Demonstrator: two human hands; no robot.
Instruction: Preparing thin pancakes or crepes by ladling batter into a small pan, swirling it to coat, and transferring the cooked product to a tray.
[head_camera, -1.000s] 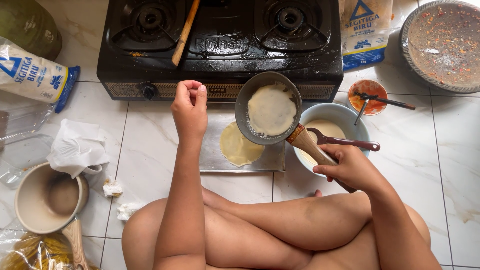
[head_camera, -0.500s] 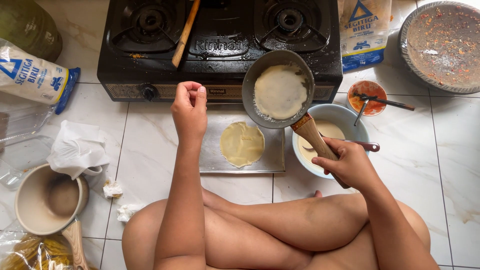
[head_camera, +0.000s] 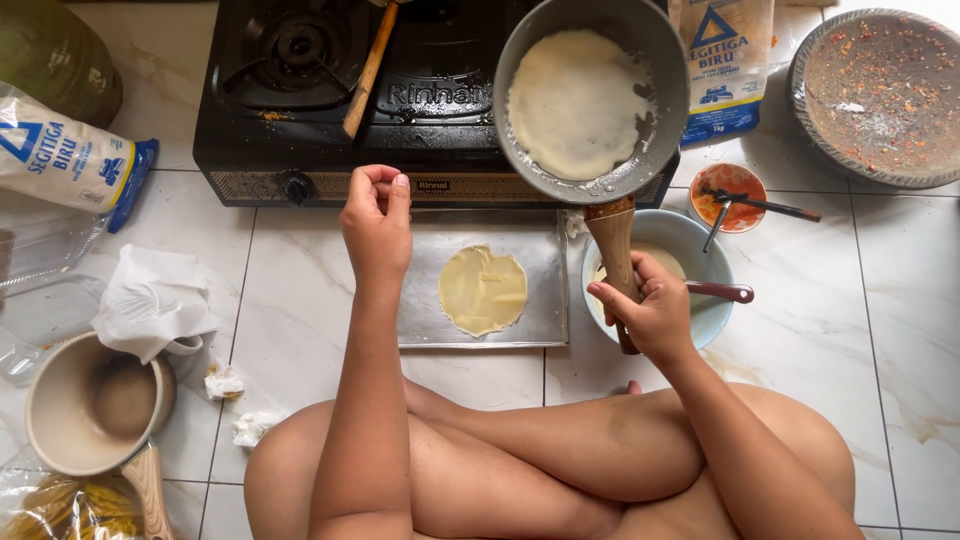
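My right hand (head_camera: 652, 310) grips the wooden handle of a grey frying pan (head_camera: 655, 60), held over the right side of the black gas stove (head_camera: 300, 110). A thin pale crepe (head_camera: 575, 105) coats the pan's bottom. My left hand (head_camera: 377, 220) hovers with fingers curled and nothing in it, just in front of the stove. Between my hands lies a metal tray (head_camera: 430, 300) with one round cooked crepe (head_camera: 483, 290) on it. Under my right hand stands a light blue bowl (head_camera: 712, 310) of batter with a ladle (head_camera: 725, 292) in it.
A small orange bowl (head_camera: 728, 180) with a spoon sits right of the stove, a big round stone plate (head_camera: 875, 95) beyond. Flour bags lie at left (head_camera: 70, 160) and top right (head_camera: 722, 70). A beige pan (head_camera: 90, 400) and crumpled tissue (head_camera: 150, 300) are at left. A wooden-handled tool (head_camera: 368, 70) rests on the stove.
My right hand has lifted the pan with the crepe away from the tray and up over the stove. My left hand has stayed in place, still curled.
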